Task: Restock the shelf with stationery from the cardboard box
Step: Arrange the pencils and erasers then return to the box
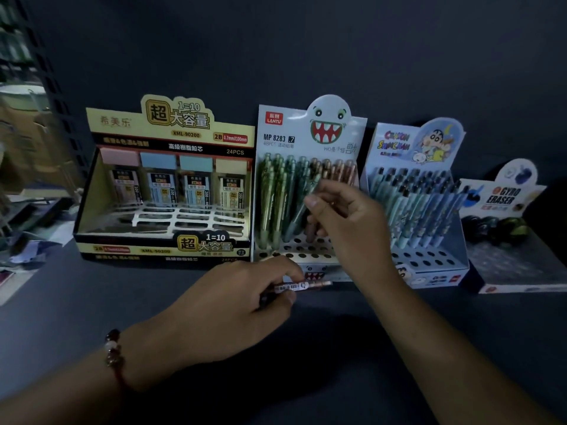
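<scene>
1. We see 4 display boxes lined up on a dark shelf (92,302), against a dark back wall.
2. At the far left of the row stands the yellow-and-black lead-refill box (167,179), with 4 refill cases upright along its back row and its front slots bare.
3. Just beside it, to the right, is the monster-face pencil box (310,142), marked MP 8283, with green, teal and brown mechanical pencils leaning in its holes.
4. Next comes the blue cartoon pen box (414,191), full of pens in its upper rows, and beyond it the Gyro Eraser box (506,222), holding dark round erasers.
5. Our left hand (242,305) rests low in front of the monster-face pencil box, its fingers curled round a brown pencil (303,285) with a barcode label; the pencil lies roughly level and points right. A beaded bracelet (114,354) circles that wrist.
6. Our right hand (346,219) is raised over the monster-face pencil box, with thumb and fingers pinching a pencil among the brown ones; which one exactly, we cannot tell.
</scene>
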### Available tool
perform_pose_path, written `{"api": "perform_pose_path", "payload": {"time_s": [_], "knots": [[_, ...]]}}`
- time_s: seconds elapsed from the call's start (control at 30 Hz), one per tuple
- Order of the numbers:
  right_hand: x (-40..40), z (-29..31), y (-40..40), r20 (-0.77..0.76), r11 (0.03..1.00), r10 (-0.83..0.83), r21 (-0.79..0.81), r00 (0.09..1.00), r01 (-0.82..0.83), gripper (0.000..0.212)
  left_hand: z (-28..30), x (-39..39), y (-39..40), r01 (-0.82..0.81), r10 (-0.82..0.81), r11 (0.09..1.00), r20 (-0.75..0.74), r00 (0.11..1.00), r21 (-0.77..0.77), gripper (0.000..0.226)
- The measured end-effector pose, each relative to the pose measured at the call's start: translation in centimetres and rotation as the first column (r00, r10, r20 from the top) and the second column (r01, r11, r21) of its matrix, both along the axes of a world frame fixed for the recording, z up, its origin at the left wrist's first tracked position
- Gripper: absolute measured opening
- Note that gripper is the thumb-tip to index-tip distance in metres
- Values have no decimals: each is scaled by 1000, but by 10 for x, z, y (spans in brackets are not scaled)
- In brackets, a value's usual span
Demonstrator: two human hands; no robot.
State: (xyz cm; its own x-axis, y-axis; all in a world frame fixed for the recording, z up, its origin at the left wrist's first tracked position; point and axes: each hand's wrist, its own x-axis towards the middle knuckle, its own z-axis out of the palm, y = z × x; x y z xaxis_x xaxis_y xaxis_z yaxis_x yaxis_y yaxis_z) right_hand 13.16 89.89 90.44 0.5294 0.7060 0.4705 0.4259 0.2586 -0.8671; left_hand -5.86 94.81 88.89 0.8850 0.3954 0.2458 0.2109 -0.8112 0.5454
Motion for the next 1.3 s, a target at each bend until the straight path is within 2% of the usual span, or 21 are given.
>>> {"api": "perform_pose_path", "payload": {"time_s": [0.53,0.7,0.87,1.03,1.2,1.3], "knots": [[-1,-7,7,151,996,-65,-49,986,73,17,-3,-1,5,19,-15,998,64,998,-64,20],[-3,-5,15,308,987,-92,-101,947,129,30,-2,-3,8,-2,11,997,114,993,-76,29],[-7,-4,13,371,978,-111,-126,922,169,27,-2,-2,7,5,2,998,119,993,-62,19],[-8,-9,11,307,973,-87,-178,948,147,24,-2,-2,6,-12,18,999,139,990,-46,21],[-1,3,-3,113,966,48,-259,992,-17,13,-1,-4,8,-46,59,996,178,982,-76,22],[1,17,-13,-20,973,100,-206,995,-102,16,1,-5,8,-51,74,994,239,968,-99,22]]}}
